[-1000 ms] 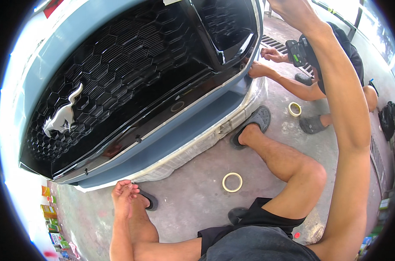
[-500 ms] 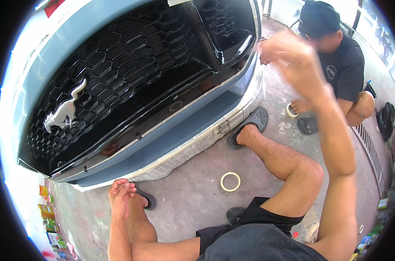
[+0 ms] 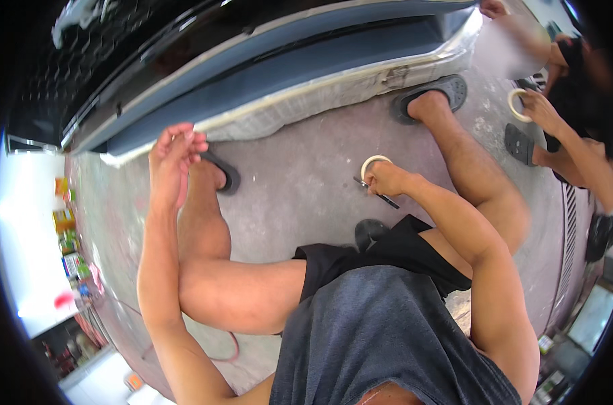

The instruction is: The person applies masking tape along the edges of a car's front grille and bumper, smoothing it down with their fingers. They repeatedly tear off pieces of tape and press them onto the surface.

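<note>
My left hand (image 3: 176, 152) is raised by the lower edge of the car bumper (image 3: 306, 108), with thumb and fingers pinched together. Whatever they hold, if anything, is too small to make out. Down between my knees, my right hand (image 3: 388, 179) is closed round a slim dark tool (image 3: 387, 200) with a light band. The same hand grips the edge of a cream roll of masking tape (image 3: 374, 160), at or just above the floor; the fingers hide part of the ring. Masking paper (image 3: 279, 121) runs along the bumper's lower edge.
On the right a co-worker's hand (image 3: 539, 108) holds another tape roll (image 3: 515, 106); their other hand (image 3: 493, 8) is near the bumper's end. A floor grate (image 3: 567, 236) runs along the right. Several cans and boxes (image 3: 65, 219) line the left wall.
My right hand has come down from the bumper's right end to the tape roll on the floor. The view has tilted down. My left hand keeps its pinch near the bumper edge.
</note>
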Demonstrator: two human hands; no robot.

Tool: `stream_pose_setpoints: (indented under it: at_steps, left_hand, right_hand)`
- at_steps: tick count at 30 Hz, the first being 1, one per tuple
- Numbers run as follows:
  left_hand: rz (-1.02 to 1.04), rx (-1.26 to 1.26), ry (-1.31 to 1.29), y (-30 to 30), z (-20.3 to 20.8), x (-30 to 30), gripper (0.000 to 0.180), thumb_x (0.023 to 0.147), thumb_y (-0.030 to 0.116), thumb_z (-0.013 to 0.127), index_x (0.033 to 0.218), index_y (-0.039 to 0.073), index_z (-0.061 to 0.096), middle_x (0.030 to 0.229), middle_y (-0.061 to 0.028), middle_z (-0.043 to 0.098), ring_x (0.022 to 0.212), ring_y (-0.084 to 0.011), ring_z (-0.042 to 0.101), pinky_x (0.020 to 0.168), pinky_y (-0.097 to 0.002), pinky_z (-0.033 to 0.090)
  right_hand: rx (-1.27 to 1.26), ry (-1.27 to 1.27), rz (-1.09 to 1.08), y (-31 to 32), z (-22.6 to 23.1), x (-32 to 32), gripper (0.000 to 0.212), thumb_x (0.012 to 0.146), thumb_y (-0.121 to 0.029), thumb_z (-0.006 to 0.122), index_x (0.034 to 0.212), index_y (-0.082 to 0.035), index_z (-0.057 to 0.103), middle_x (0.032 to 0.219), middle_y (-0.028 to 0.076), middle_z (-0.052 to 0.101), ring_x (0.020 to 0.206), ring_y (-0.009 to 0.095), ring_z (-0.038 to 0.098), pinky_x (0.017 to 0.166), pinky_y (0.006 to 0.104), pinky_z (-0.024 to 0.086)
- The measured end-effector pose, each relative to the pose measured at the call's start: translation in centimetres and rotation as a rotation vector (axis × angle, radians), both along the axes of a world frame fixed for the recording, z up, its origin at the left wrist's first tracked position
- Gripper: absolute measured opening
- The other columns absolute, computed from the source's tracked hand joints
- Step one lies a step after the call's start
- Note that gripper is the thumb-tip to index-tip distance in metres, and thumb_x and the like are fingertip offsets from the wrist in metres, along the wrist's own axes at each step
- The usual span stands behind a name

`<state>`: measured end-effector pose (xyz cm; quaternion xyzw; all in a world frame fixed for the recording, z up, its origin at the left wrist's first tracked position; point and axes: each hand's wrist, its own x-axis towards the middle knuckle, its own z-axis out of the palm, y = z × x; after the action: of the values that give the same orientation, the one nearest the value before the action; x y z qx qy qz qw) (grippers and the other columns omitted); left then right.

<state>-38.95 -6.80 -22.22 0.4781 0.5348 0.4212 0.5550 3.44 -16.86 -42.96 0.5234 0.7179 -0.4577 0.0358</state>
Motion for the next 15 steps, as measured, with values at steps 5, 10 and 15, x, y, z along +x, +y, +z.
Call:
stream_pose_setpoints:
  at_steps: [5, 10, 15]
  left_hand:
    - [0.004, -0.004, 0.023, -0.4, 0.3, -0.9, 0.027, 0.1, 0.019, 0.068, 0.121, 0.004, 0.063, 0.101, -0.0072, 0.071, 0.088, -0.0122, 0.067, 0.075, -0.0255, 0.047]
    - [0.017, -0.002, 0.02, -0.6, 0.3, -1.1, 0.028, 0.1, 0.02, 0.068, 0.121, 0.004, 0.063, 0.101, -0.0073, 0.071, 0.088, -0.0121, 0.066, 0.076, -0.0257, 0.047]
    - [-0.018, -0.008, 0.02, -0.3, -0.3, -0.4, 0.025, 0.099, 0.019, 0.068, 0.118, 0.005, 0.063, 0.098, -0.0066, 0.071, 0.086, -0.0124, 0.066, 0.075, -0.0252, 0.047]
  right_hand:
    - [0.035, 0.023, 0.087, -2.1, -1.7, -1.6, 0.021, 0.077, -0.013, 0.08, 0.082, 0.002, 0.066, 0.078, 0.022, 0.067, 0.075, 0.036, 0.067, 0.071, 0.0463, 0.051]
    - [0.182, -0.044, -0.124, -1.0, 1.1, -4.6, 0.018, 0.081, -0.017, 0.075, 0.092, -0.002, 0.072, 0.091, 0.021, 0.073, 0.093, 0.04, 0.071, 0.083, 0.0481, 0.055]
    - [0.225, -0.25, -0.801, -1.0, -0.9, -1.7, 0.028, 0.088, -0.029, 0.071, 0.102, -0.005, 0.068, 0.095, 0.022, 0.073, 0.091, 0.043, 0.07, 0.081, 0.0519, 0.056]
